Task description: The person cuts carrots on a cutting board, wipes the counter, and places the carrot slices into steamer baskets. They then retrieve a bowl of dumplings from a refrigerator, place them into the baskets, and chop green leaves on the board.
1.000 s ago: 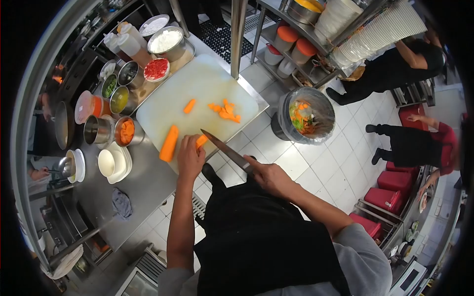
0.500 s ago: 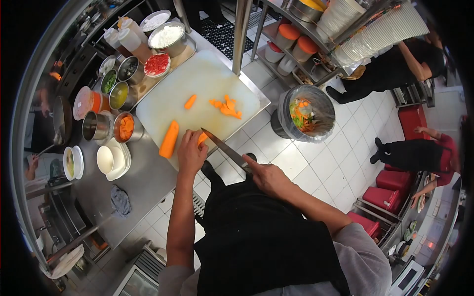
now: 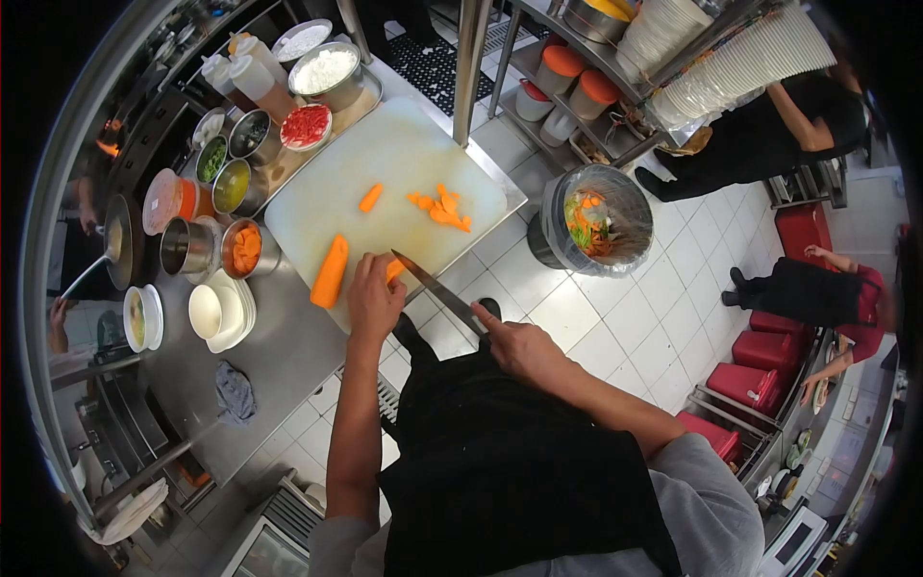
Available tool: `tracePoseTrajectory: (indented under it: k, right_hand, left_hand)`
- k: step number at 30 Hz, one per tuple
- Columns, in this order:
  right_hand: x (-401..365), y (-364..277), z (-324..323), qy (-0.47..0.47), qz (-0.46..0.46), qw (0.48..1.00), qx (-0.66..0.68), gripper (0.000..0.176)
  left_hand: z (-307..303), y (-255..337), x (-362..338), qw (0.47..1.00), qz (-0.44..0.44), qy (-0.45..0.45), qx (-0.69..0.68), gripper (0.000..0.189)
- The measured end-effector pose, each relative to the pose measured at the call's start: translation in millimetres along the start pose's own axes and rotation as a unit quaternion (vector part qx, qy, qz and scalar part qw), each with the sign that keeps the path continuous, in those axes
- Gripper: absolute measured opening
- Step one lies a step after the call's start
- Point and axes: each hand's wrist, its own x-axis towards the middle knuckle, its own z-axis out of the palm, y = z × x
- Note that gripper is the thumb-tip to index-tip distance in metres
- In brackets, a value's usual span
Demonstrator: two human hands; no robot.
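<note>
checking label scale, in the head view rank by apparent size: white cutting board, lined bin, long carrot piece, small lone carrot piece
1. white cutting board
2. lined bin, though it stands lower, on the floor, so farther from the camera
3. long carrot piece
4. small lone carrot piece

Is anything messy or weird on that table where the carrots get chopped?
Nothing looks spilled or broken. The left hand steadies a carrot piece on the cutting board while the right hand holds the knife. Only a crumpled cloth lies loose on the steel counter.
</note>
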Motion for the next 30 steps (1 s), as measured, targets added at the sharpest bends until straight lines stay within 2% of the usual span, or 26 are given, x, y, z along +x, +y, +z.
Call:
tracePoseTrajectory:
  k: [10,16,18,22,24,25,27,30]
  right_hand:
    - [5,4,4,0.008,-0.004,1.0,-0.004,0.072]
    - [4,8,-20,-0.027,0.046,0.993,0.106,0.064]
    - [2,15,-18,-0.038,0.064,0.977,0.199,0.062]
    - [4,20,-17,-0.059,0.079,0.964,0.246,0.062]
    - [6,15,-25,-0.1,0.135,0.949,0.269,0.06]
    - [6,16,-25,-0.1,0.134,0.948,0.269,0.06]
    - [5,19,-24,-0.124,0.167,0.919,0.334,0.059]
    - [5,18,-27,-0.126,0.159,0.919,0.338,0.059]
  left_hand:
    - [3,2,0,1.0,0.0,0.008,-0.001,0.036]
    - [0,0,-1,1.0,-0.022,-0.017,0.012,0.037]
    - [3,0,0,1.0,-0.012,0.0,0.01,0.036]
    - [0,0,0,1.0,-0.011,-0.006,0.015,0.035]
    - [0,1,1,1.0,-0.003,-0.006,0.012,0.034]
    - [0,1,1,1.0,-0.003,-0.006,0.012,0.034]
    - [0,2,1,1.0,-0.015,-0.014,0.013,0.034]
    - [-1,3,1,1.0,-0.012,-0.01,0.009,0.033]
